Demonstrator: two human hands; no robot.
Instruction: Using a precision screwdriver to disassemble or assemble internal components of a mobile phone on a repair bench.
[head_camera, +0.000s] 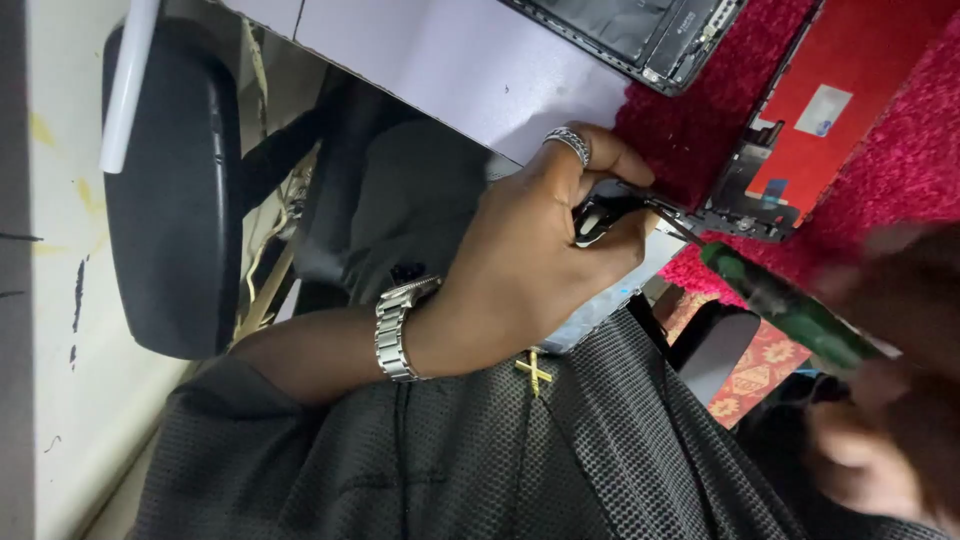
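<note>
Where the red mat (880, 170) covers the bench, a red phone screen (835, 110) lies face down, dark bracket at its lower end. Left hand (540, 250), ringed, pinches a small black part (598, 215) just beside that end. Right hand (890, 400), blurred, closed around a green screwdriver (790, 310), tip at the bracket.

A single head-worn camera looks steeply down from close above the person's lap, rolled to one side so the scene sits tilted. The surface (470, 70) edge runs diagonally across the upper frame; both hands sit very near the lens, the right hand (890, 400) blurred at the frame's edge.
</note>
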